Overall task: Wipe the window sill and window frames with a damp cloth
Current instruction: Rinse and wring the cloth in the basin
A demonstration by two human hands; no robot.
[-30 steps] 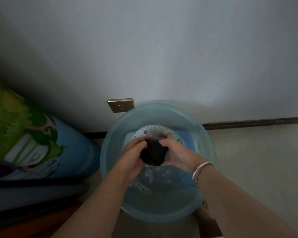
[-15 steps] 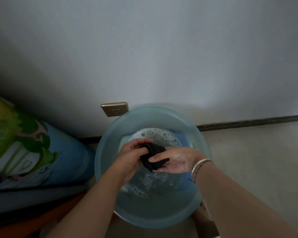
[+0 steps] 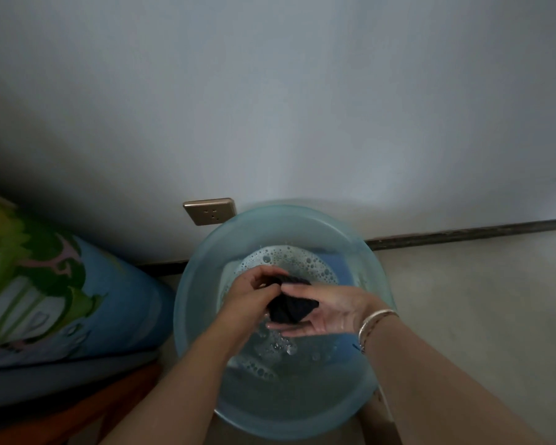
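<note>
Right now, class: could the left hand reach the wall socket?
Probably yes: the wall socket sits just beyond the basin rim, nothing between, though the left hand grips the cloth.

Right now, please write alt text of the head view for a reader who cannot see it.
Two hands hold a dark cloth over a blue basin of soapy water: the left hand grips it, and the right hand lies open under it. A socket is on the wall behind.
</note>
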